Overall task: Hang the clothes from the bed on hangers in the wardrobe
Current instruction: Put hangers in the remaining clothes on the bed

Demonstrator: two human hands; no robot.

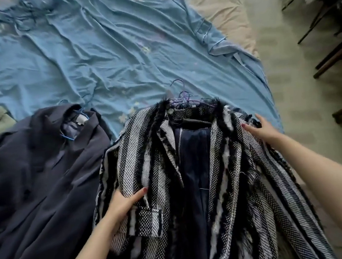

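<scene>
1. Left hand (122,203) grips a fold of the striped jacket's (147,152) left front, thumb lying across the weave.
2. Right hand (259,128) rests on the jacket's right shoulder, fingers nearly straight and holding nothing.
3. Striped jacket lies open on the bed's blue sheet (96,53), on a purple hanger (181,97).
4. Dark navy coat (34,173) lies just beside it to the left, on a blue hanger (77,117).
5. Chair legs (334,55) stand on the floor, right.

A black-and-white striped tweed jacket (147,152) is shown beside a plain navy coat (34,173), on a light blue sheet (96,53).
</scene>
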